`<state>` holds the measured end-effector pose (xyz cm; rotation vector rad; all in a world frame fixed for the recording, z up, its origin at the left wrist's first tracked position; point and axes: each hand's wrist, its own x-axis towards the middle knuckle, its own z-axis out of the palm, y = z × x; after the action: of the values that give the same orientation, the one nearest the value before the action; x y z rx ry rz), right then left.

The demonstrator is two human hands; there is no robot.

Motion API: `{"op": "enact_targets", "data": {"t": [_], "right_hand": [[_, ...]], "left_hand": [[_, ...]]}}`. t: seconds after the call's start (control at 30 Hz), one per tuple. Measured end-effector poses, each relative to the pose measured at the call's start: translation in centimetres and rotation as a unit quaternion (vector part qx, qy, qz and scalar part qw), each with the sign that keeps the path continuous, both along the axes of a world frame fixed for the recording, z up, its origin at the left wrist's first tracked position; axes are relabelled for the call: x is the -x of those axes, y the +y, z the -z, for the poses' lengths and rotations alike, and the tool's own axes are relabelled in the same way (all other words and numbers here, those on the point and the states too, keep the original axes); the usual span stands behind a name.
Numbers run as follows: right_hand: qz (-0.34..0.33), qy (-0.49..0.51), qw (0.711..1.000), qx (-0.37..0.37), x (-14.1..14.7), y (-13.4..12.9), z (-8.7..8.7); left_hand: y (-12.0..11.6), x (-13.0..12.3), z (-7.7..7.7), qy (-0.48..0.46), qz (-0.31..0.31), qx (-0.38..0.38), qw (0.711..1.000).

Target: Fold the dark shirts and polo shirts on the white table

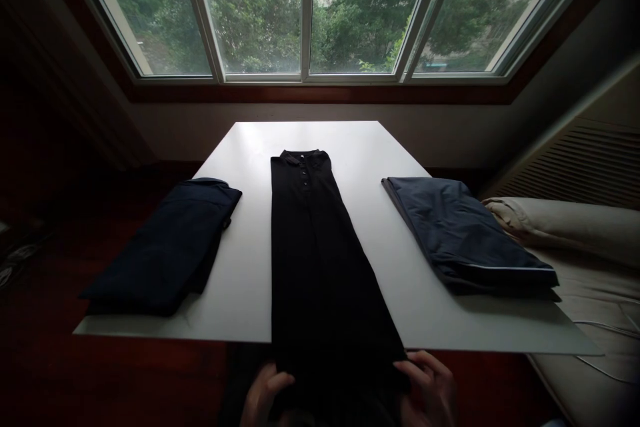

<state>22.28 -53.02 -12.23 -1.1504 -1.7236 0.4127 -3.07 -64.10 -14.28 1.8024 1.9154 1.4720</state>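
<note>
A black shirt (320, 247) with a collar and a short row of buttons lies lengthwise on the white table (240, 267), its sides folded into a long narrow strip. The collar points toward the window, and the lower end hangs over the near edge. At that end's left corner, my left hand (264, 390) pinches the cloth between thumb and fingers. My right hand (427, 383) grips the right corner in the same way. Part of both hands is dark or cut off by the bottom of the picture.
Folded dark blue clothes (170, 240) rest at the table's left edge. Another folded dark blue stack (450, 227), with a white stripe, lies on the right. A beige cushioned seat (590, 280) with a white cable stands right of the table. A window (305, 13) is behind.
</note>
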Motion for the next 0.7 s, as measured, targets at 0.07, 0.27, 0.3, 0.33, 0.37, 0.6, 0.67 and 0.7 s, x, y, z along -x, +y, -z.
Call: {"op": "enact_targets", "data": {"t": [0.07,0.27,0.3,0.33,0.37,0.6,0.67,0.7], "right_hand": [[0.012,0.007,1.000,0.017,-0.3,0.1,0.2],[0.038,0.053,0.993,0.096,-0.4,-0.4,1.3],[0.036,0.059,0.991,0.113,-0.5,-0.6,1.4],[0.036,0.063,0.989,0.130,-0.6,-0.7,1.5],[0.036,0.066,0.987,0.143,-0.7,-0.8,1.6],[0.068,0.116,0.966,0.220,-0.1,-1.2,0.1],[0.082,0.158,0.953,0.245,0.4,-1.2,-0.8],[0.086,0.180,0.945,0.260,0.6,-1.1,-1.1]], "left_hand": [[0.0,1.0,-0.1,0.080,0.000,-0.007,0.997],[0.8,1.3,-1.4,0.101,0.004,-0.015,0.995],[0.8,1.2,-1.8,0.100,0.008,-0.021,0.995],[0.9,1.1,-2.1,0.103,0.014,-0.028,0.994],[0.9,1.2,-2.4,0.108,0.020,-0.035,0.993],[0.2,1.5,-2.7,0.109,0.004,-0.059,0.992],[0.0,1.4,-2.4,0.094,0.000,-0.048,0.994],[-0.1,1.4,-2.2,0.087,0.001,-0.033,0.996]]}}
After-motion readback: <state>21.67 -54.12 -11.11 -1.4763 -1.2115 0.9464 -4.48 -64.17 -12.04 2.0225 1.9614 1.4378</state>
